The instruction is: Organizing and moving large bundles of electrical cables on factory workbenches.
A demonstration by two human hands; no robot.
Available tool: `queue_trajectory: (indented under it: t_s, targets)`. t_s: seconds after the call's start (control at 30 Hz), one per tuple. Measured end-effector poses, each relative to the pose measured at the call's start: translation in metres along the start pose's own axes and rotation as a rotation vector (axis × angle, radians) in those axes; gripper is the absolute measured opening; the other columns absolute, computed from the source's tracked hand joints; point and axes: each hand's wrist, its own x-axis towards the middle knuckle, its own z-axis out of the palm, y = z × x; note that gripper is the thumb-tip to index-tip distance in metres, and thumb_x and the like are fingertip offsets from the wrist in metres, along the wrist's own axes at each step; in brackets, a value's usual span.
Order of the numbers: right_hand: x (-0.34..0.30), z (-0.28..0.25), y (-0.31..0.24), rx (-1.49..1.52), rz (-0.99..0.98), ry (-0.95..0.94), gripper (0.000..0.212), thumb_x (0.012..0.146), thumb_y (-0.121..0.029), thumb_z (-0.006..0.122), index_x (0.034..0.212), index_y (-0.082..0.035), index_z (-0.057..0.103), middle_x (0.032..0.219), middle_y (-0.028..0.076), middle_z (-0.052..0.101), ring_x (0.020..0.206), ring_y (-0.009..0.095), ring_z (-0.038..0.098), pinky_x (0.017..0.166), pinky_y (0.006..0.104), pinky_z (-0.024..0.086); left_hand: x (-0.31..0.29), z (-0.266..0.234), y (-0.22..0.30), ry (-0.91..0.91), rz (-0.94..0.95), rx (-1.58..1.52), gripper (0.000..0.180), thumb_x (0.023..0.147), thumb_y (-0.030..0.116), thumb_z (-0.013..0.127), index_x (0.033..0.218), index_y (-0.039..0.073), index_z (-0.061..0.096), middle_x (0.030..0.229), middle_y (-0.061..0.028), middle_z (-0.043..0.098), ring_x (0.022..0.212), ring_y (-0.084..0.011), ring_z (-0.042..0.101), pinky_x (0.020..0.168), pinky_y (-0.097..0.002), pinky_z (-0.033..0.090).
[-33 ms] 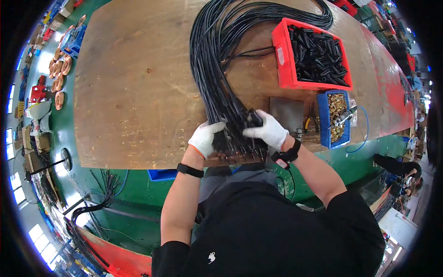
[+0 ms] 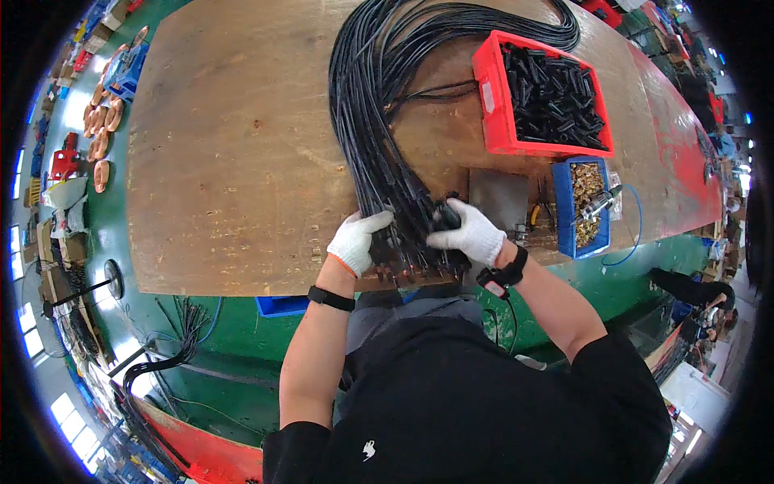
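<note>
A thick bundle of black cables runs down the wooden table to its near edge, where the loose ends fan out. On the bundle's left side lies my left hand in a white glove, its thumb across the cables and its other fingers partly hidden beneath. My right hand, also gloved, is closed round some cable ends with black sleeves at the bundle's right side. Dark, partly reddish tips show between the two hands; they are too small to make out well.
Right of the bundle stands a red bin of black tubular sleeves. Nearer is a blue bin of small brass-coloured parts, with a hand tool on a blue hose across it. A metal plate and yellow-handled pliers lie beside it.
The whole picture has shifted very slightly left. My right hand has moved a touch to the right with the cable ends; my left hand keeps its place on the bundle.
</note>
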Motion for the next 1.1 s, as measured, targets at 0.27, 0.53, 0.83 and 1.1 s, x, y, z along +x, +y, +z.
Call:
queue_trajectory:
  t_s: [0.27,0.53,0.83,1.1]
  targets:
    - [-0.047,-0.009,0.038,-0.062,-0.019,-0.127,0.041,0.08,-0.018,0.09,0.115,-0.001,0.073,0.101,0.003,0.076,0.094,0.011,0.065,0.089,0.0315,0.054,0.013,0.013,-0.016,0.073,0.098,0.032,0.021,0.096,0.015,0.08,0.115,0.008,0.073,0.1,-0.0026,0.075,0.081,-0.017,0.07,0.069,-0.0331,0.058]
    - [-0.053,-0.001,0.024,-0.14,-0.033,-0.156,0.044,0.08,-0.019,0.089,0.117,-0.001,0.073,0.097,0.005,0.076,0.09,0.013,0.066,0.087,0.0318,0.055,0.021,0.015,-0.021,0.064,0.116,0.023,0.021,0.097,0.014,0.08,0.115,0.008,0.073,0.098,-0.0027,0.075,0.076,-0.0176,0.069,0.065,-0.0337,0.058]
    - [-0.048,-0.004,0.024,-0.125,0.03,-0.187,0.041,0.08,-0.022,0.088,0.112,0.0,0.075,0.094,0.004,0.076,0.088,0.013,0.066,0.084,0.0313,0.055,0.023,0.02,-0.023,0.085,0.091,0.052,0.022,0.093,0.011,0.083,0.113,0.009,0.074,0.097,-0.0032,0.075,0.075,-0.019,0.07,0.067,-0.0362,0.06]
    - [-0.031,0.007,0.03,0.262,0.408,-0.164,0.033,0.085,-0.018,0.087,0.11,0.0,0.078,0.094,0.004,0.075,0.084,0.011,0.067,0.079,0.0301,0.054,0.032,0.016,-0.03,0.128,0.141,0.109,0.026,0.089,0.004,0.085,0.112,0.006,0.074,0.1,-0.0049,0.077,0.078,-0.0198,0.073,0.069,-0.0353,0.062]
